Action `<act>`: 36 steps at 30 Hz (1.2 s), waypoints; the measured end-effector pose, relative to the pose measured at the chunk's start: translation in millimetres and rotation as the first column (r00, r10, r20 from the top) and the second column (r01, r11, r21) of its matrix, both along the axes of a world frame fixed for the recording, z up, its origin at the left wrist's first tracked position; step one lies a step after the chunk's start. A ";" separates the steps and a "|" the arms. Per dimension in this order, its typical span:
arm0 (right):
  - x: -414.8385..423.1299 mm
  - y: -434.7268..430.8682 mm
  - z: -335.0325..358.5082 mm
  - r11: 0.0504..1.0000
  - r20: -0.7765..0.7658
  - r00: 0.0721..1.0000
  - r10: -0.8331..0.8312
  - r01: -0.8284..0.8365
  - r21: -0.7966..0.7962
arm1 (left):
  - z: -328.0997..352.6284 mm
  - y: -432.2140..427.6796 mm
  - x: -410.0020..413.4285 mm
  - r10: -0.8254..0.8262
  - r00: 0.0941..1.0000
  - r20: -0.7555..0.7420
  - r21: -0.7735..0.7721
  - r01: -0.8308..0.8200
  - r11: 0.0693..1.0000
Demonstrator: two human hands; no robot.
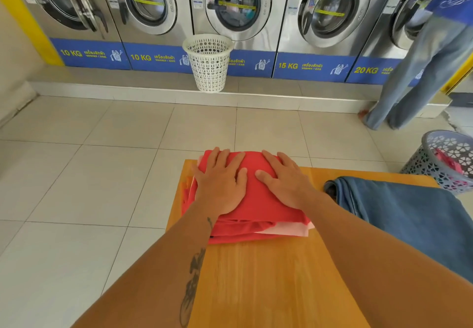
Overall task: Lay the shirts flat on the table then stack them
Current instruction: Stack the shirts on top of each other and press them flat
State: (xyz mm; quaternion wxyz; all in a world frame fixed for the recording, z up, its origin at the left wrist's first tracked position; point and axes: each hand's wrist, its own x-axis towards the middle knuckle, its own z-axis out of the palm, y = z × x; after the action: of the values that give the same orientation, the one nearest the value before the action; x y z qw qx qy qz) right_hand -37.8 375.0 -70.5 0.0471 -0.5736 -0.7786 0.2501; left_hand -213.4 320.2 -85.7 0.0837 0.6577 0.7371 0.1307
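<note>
You are pressing your left hand (220,184) and right hand (286,181), palms flat and grasping nothing, on the red shirt stack (252,199) at the wooden table (268,276) far corner; the blue garment (409,215) beside it is awaiting stacking.

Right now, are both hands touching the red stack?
Touching. The head view shows the left hand and right hand lying palm-down, fingers spread, flat on top of the red stack, with no gap.
</note>
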 end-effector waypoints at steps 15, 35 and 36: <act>10.9 0.1 9.8 1.000 0.072 0.997 -0.002 0.001 0.009 | 2.6 1.8 -26.6 0.122 0.960 0.252 -0.193 -0.073 0.978; -18.8 -18.6 22.2 0.952 0.085 0.996 0.013 -0.039 0.304 | 22.8 0.4 1.5 -0.088 0.993 0.073 0.222 0.070 0.973; -23.1 -16.0 16.4 0.974 0.092 0.995 0.040 -0.059 0.220 | 16.0 -3.0 -0.2 -0.090 0.996 0.023 0.204 0.083 0.975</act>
State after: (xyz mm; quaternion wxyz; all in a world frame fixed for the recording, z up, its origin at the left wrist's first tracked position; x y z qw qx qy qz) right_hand -60.9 359.0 -54.1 0.0709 -0.5555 -0.8171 0.1371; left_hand -213.6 317.2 -69.7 0.0337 0.6921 0.6892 0.2119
